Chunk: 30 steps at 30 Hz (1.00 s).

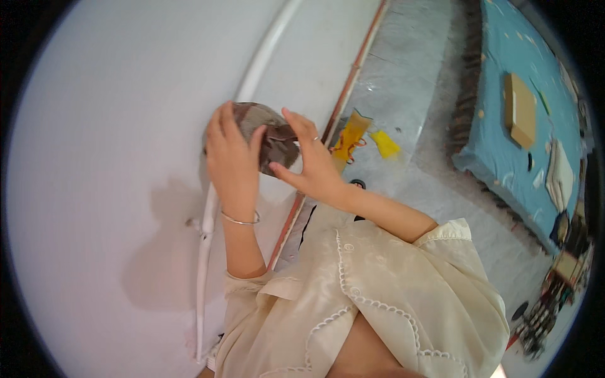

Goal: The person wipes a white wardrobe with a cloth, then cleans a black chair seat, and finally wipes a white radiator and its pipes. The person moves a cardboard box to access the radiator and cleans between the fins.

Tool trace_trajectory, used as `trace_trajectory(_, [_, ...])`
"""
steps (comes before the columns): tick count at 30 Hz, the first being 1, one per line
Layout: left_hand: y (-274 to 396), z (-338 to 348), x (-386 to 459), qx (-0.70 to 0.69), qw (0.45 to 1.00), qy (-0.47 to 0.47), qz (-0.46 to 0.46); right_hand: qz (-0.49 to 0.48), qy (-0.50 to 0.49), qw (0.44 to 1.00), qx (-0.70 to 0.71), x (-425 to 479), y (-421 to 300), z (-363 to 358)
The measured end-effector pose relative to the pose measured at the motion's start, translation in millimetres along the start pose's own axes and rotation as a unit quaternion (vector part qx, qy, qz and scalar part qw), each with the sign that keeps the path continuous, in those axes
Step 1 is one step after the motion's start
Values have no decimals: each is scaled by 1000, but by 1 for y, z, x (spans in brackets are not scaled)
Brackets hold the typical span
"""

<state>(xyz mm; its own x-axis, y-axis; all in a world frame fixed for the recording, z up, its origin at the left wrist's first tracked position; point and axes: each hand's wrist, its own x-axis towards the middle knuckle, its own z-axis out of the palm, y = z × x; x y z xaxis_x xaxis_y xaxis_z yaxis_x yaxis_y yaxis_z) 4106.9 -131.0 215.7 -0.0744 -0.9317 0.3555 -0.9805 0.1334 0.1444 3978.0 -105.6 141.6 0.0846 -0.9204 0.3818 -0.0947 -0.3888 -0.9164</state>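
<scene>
A crumpled brown and grey cloth (279, 149) is bunched up in front of a white pipe (264, 54) that runs along the white wall. My left hand (231, 156) wraps the cloth's left side, fingers over its top edge and thumb pressed on its face. My right hand (316, 170) is curved at the cloth's right side, thumb tip against the lower part and forefinger raised. A fold of the cloth reaches towards those fingers; whether they grip it cannot be made out. Part of the pipe is hidden behind my left hand and the cloth.
A pipe fitting (193, 222) juts from the wall lower down. Reddish skirting (352, 78) edges the grey floor (401, 85). Yellow items (385, 144) lie there. To the right, a bed with a blue cover (501, 38) bears a cardboard box (523, 113) and a folded pale cloth (560, 177).
</scene>
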Motion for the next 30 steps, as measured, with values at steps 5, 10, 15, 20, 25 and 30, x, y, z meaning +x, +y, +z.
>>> trace_trajectory(5, [27, 18, 44, 3, 1000, 7, 11, 75, -1, 997, 7, -28, 16, -27])
trace_trajectory(10, [56, 40, 102, -17, 1000, 2, 21, 109, -15, 993, -34, -18, 25, -59])
trace_trajectory(15, [83, 69, 150, -14, 999, 19, 30, 116, 29, 991, -67, 11, 37, -100])
trace_trajectory(20, [86, 84, 185, -51, 998, 40, 14, 82, 47, 991, -94, 56, 63, -122])
trace_trajectory(25, [103, 107, 204, -74, 995, 72, -7, -19, 17, 993, -113, 126, 99, -149])
trace_trajectory(30, [121, 114, 231, -111, 989, 73, -59, -99, -44, 987, -122, 206, 110, -163])
